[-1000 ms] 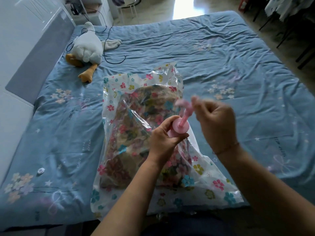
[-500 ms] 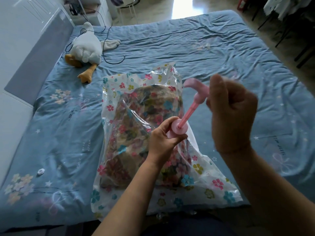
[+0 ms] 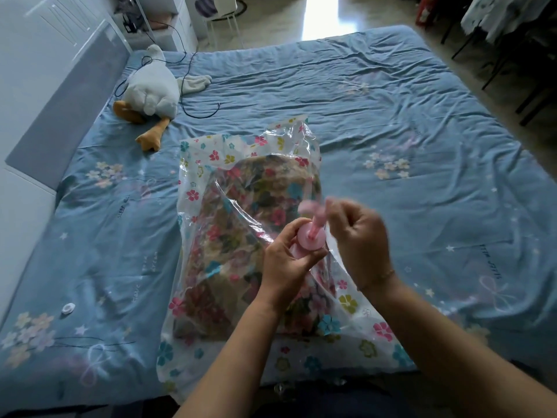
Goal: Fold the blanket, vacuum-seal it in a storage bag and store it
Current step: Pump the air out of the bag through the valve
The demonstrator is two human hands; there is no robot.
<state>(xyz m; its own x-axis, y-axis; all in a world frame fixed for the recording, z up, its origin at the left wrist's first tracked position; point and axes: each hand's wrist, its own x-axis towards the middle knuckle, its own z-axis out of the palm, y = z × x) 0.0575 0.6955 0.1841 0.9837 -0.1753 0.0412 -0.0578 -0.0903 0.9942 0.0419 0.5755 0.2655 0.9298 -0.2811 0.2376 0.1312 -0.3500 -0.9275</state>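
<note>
Fingers (image 3: 288, 236) of the left hand (image 3: 283, 267) curl round the barrel of the pink hand pump (image 3: 312, 241), the thumb pressed under its round cap. The right hand (image 3: 360, 239) has its fingers (image 3: 336, 211) curled together, pinching the end of the pump's handle (image 3: 310, 206), which is blurred. The pump stands between both hands, nearly upright, with its rod pointing up and slightly away and its base against the storage bag (image 3: 208, 164). The flower-printed bag lies flat with its long axis running away from the person, and the folded blanket (image 3: 241, 236) is inside it. It rests on the blue bed (image 3: 391, 122), well apart from a stuffed goose (image 3: 150, 92) and a black cable (image 3: 196, 114).
</note>
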